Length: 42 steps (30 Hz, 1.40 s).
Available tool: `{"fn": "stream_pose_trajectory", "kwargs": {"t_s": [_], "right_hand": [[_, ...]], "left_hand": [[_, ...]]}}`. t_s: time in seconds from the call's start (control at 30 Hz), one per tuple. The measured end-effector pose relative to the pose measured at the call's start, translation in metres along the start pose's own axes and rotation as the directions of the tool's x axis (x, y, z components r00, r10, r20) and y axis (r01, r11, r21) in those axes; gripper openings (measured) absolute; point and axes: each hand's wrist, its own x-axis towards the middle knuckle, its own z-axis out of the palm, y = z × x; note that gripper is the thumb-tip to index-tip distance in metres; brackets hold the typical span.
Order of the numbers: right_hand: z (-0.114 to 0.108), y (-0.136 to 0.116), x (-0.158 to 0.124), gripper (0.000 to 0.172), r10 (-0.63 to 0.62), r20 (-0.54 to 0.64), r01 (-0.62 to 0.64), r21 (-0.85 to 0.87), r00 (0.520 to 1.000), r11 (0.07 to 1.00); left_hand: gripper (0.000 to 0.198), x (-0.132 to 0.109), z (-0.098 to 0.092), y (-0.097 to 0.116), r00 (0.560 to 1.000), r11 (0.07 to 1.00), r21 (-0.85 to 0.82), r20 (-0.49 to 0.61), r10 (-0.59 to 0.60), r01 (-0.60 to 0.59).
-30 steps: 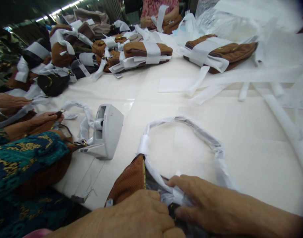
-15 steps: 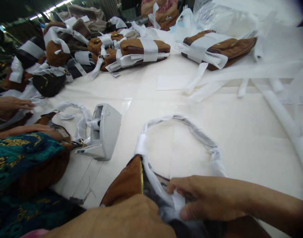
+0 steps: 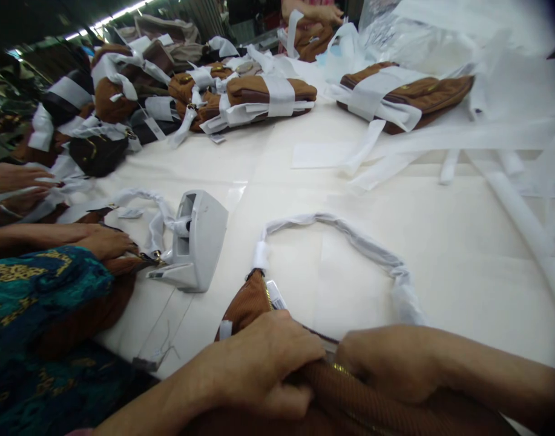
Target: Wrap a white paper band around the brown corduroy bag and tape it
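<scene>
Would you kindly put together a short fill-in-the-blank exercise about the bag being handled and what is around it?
1. The ribbed bag at the camera wearer's hands is ____ in colour.
2. The wrapping around its looped handle is ____.
3. The metal teeth of its zipper are ____ in colour.
4. The camera wearer's own hand that is nearer the tape dispenser is the ____ one.

Missing words: brown; white; gold; left.

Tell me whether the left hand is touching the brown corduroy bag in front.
Touching. The head view shows the left hand with its fingers over the edge of the brown corduroy bag, no gap between them.
</scene>
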Motion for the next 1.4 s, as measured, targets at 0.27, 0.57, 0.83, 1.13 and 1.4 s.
{"fn": "stream_pose_trajectory", "kwargs": {"t_s": [0.27,0.57,0.83,1.13,1.4], "right_hand": [[0.004,0.001,0.005,0.019,-0.008,-0.27,-0.045,-0.19,0.963,0.981],[0.007,0.006,0.035,0.018,0.036,-0.155,-0.037,-0.006,0.987,0.999],[-0.007,0.0,0.014,0.02,0.231,-0.299,-0.332,-0.347,0.926,0.877],[-0.041,-0.011,0.004,0.016,0.003,-0.458,-0.297,-0.573,0.889,0.764],[-0.054,0.03,0.008,0.019,-0.043,-0.549,-0.201,-0.377,0.835,0.904]], "left_hand": [[0.012,-0.014,0.007,0.02,0.974,0.966,0.194,-0.12,0.194,-0.169],[0.007,-0.01,0.004,0.02,0.997,0.994,0.109,-0.083,0.0,0.01],[0.034,0.036,0.002,-0.006,0.968,0.991,-0.11,0.229,0.099,-0.076],[0.017,0.054,-0.019,-0.016,0.971,0.974,-0.182,0.174,0.166,-0.134],[0.025,0.058,-0.007,-0.024,0.963,0.995,0.077,-0.266,-0.035,0.057]]}}
